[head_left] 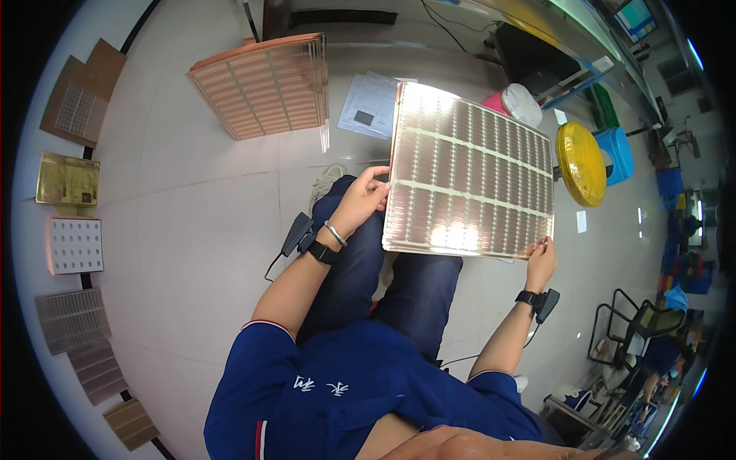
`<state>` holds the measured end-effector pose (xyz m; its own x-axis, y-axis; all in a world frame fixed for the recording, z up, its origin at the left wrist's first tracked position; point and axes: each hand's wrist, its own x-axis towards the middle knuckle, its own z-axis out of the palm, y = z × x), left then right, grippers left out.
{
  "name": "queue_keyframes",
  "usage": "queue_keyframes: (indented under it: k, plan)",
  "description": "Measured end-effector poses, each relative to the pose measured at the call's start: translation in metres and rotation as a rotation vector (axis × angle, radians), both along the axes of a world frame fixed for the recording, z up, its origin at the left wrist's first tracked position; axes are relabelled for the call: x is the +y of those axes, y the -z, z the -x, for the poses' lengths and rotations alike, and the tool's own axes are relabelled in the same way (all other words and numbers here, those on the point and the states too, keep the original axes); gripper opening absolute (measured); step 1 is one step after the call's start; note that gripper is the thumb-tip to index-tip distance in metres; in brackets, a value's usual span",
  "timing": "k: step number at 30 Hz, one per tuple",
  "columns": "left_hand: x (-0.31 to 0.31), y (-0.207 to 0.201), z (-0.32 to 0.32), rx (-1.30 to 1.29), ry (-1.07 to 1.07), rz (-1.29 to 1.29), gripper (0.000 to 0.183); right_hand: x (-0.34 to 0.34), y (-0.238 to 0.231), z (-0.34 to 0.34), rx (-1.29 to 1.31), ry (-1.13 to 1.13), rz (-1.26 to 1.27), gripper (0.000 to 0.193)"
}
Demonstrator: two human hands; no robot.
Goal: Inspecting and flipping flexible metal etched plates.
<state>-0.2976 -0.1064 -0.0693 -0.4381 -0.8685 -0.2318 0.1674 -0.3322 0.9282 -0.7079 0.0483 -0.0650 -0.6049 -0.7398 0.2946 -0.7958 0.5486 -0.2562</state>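
Note:
A large copper-coloured circuit board panel [468,176], patterned with rows of small pads and pale strips, is tilted in front of me over my knees. My left hand [368,198] grips its left edge, thumb and fingers closed there. At its lower right corner my right hand [542,262] is closed on the edge, with fingertips on the panel's face. Along the left side the edge looks layered, so I cannot tell whether this is one panel or a thin stack. Each wrist wears a black strap with a small device.
A stack of similar copper panels [264,86] stands at the far left. Paper sheets [366,106] lie on the floor beside it. Past the held panel are a yellow-covered round stool [580,164] and a blue bin [615,156]. Sample boards [74,245] line the left wall; a chair [640,326] stands right.

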Motion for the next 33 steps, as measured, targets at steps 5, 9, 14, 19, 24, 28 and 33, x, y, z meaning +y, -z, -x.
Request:
queue_keyframes:
  k: [5, 9, 14, 19, 24, 28, 33]
  plan:
    - [0.004, 0.001, 0.002, 0.014, -0.092, 0.077, 0.033, 0.016, -0.013, -0.038, -0.047, -0.018, -0.052, 0.031]
    - [0.013, -0.005, -0.017, -0.002, -0.178, 0.094, 0.028, 0.038, -0.014, -0.045, -0.071, -0.047, 0.034, 0.031]
    - [0.050, -0.008, -0.071, 0.108, -0.130, -0.126, 0.024, 0.068, -0.019, -0.041, -0.294, 0.047, -0.011, 0.029]
    - [0.079, -0.014, -0.111, 0.201, -0.081, -0.372, 0.027, 0.076, -0.007, -0.038, -0.690, 0.086, -0.006, 0.031]
    - [0.079, -0.012, -0.098, 0.320, -0.097, -0.387, 0.030, 0.063, -0.001, -0.043, -1.069, 0.058, 0.197, 0.028]
    - [0.076, -0.017, -0.076, 0.145, -0.404, -0.295, 0.030, 0.064, -0.019, -0.058, -1.209, 0.069, 0.290, 0.022]
    - [0.077, -0.015, -0.087, 0.079, -0.445, -0.205, 0.027, 0.069, -0.039, -0.063, -1.299, 0.019, 0.395, 0.024]
